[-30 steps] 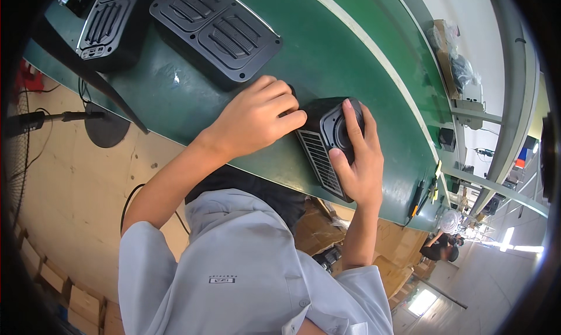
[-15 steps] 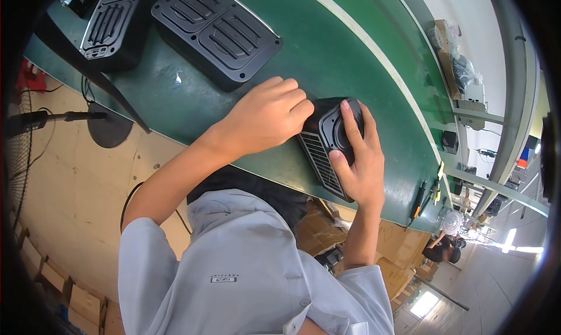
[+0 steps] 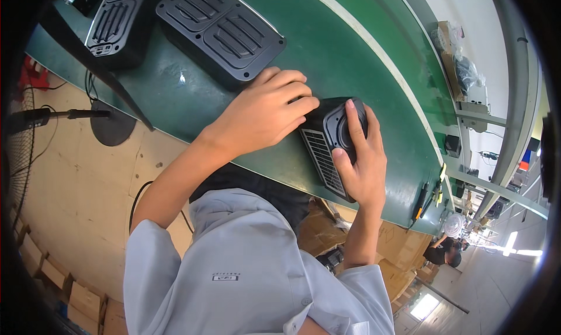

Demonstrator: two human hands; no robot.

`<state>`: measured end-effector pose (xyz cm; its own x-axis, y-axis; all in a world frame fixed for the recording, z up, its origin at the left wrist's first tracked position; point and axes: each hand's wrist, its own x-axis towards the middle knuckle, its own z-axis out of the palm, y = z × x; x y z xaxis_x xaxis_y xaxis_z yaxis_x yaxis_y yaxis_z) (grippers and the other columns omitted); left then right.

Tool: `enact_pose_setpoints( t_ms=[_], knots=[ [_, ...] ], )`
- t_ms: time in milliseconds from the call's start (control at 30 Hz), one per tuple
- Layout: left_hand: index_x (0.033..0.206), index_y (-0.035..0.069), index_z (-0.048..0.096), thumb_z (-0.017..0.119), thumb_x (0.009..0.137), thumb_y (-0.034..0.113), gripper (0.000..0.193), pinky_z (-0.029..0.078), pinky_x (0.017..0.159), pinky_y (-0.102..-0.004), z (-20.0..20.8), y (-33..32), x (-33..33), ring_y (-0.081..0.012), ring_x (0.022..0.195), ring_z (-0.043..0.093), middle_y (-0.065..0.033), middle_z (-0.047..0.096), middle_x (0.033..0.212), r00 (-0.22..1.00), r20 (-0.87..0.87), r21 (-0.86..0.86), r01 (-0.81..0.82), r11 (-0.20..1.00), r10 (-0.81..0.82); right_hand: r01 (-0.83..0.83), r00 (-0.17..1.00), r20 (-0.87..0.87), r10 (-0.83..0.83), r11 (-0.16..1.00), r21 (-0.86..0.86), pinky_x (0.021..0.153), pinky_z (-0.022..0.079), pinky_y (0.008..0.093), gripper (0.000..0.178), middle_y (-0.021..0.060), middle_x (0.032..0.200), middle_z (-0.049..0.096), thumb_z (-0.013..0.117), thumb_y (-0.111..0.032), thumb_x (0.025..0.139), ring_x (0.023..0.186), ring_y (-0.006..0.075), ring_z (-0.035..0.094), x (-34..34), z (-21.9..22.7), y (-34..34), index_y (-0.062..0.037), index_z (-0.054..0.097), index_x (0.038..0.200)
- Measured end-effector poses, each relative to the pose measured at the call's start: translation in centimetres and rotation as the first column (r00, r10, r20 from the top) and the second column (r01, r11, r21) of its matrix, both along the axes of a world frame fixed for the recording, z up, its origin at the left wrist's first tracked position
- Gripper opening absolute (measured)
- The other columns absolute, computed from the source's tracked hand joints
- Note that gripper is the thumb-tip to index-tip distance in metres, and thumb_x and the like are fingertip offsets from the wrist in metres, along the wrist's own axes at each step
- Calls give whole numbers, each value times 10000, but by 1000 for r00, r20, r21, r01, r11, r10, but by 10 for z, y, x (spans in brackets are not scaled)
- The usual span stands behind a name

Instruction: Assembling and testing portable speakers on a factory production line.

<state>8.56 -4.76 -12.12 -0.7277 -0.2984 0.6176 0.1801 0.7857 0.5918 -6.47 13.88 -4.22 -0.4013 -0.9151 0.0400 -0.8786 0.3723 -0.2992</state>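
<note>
A black portable speaker (image 3: 328,127) with a gridded solar panel (image 3: 322,158) along one side lies on the green workbench. Its round end faces my right hand (image 3: 367,168), which grips it with the thumb on the near side and the fingers over the round part. At the speaker's left end is my left hand (image 3: 263,110), open, its fingers loosely bent and apart. Those fingertips are close to the speaker's far left edge; whether they touch it I cannot tell. Just beyond the left hand lies a larger black speaker housing (image 3: 241,40) with slotted panels.
Another black slotted housing (image 3: 118,22) stands at the far left, by a dark curved strip (image 3: 96,66). Tools with black, orange and yellow handles (image 3: 422,200) lie at the bench's right end. A fan (image 3: 20,142) stands left; cardboard boxes (image 3: 403,247) sit below right.
My left hand has loosened from a closed fist, its fingers now reaching out and apart beside the speaker. The right hand keeps its grip, and the speaker has hardly moved.
</note>
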Motion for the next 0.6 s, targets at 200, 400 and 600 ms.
enact_pose_setpoints(
  t_ms=[200, 400, 600],
  knots=[
    [980, 66, 716, 778, 812, 142, 195, 444, 953, -436, -17, 3, -9, -283, 1137, 580, -53, 681, 968, 999, -32, 9, -29, 1000, 29, -5, 1000, -8, 5, 1000, -3, 1050, 467, 469, 746, 245, 1515, 446, 671, -367, 818, 1257, 434, 550, 1, 0, 0, -205, 513, 1528],
    [873, 71, 703, 805, 762, 82, 151, 454, 897, -415, -9, 0, -7, -268, 1013, 601, -37, 674, 867, 999, 34, 229, -16, 973, 8, -5, 1000, -11, 5, 1000, 4, 1053, 460, 474, 744, 247, 1512, 445, 669, -382, 825, 1253, 434, 547, 3, 1, -2, -194, 513, 1527],
    [867, 63, 697, 811, 733, 59, 176, 469, 838, -381, -7, 3, -7, -266, 968, 604, -37, 669, 861, 1000, 10, 185, -24, 983, 23, -16, 1000, -26, 17, 1000, 7, 1054, 455, 476, 743, 249, 1510, 443, 668, -389, 824, 1247, 435, 545, 0, 1, -2, -192, 517, 1524]
  ],
)
